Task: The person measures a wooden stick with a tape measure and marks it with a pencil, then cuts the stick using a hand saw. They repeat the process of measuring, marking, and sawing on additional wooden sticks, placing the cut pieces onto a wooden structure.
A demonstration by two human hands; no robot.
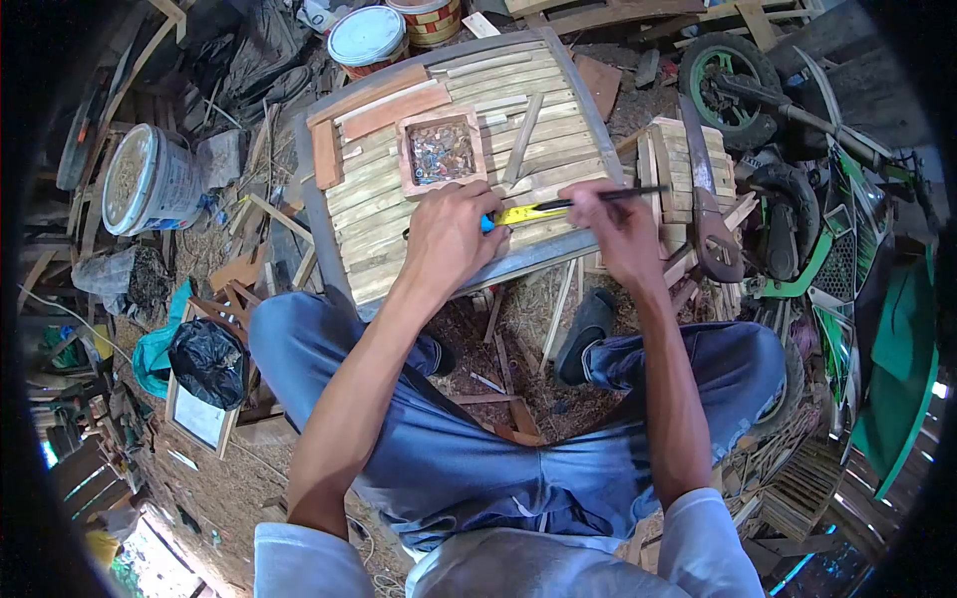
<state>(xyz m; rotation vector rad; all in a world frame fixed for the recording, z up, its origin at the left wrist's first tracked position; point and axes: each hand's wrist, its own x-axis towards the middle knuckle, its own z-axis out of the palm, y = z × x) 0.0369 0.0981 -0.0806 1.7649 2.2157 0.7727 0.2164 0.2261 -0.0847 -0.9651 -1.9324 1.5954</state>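
My left hand (449,227) is closed at the near edge of the slatted wooden board (558,110). A blue piece (487,223) shows at its fingers, and from there a yellow measuring tape (518,213) runs to the right; most of what the fingers hold is hidden. My right hand (618,227) pinches a slim black pen (643,191), its one end over the tape and the other pointing right. Just beyond my left hand, a square wooden box (407,149) holds many small metal bits. Loose wood strips (523,138) lie on the board.
A handsaw (710,214) rests on stacked wood to the right, beside a green motorbike (832,249). Buckets stand at the left (150,184) and at the back (367,38). A black plastic bag (207,361) is near my knee. Wood scraps litter the ground.
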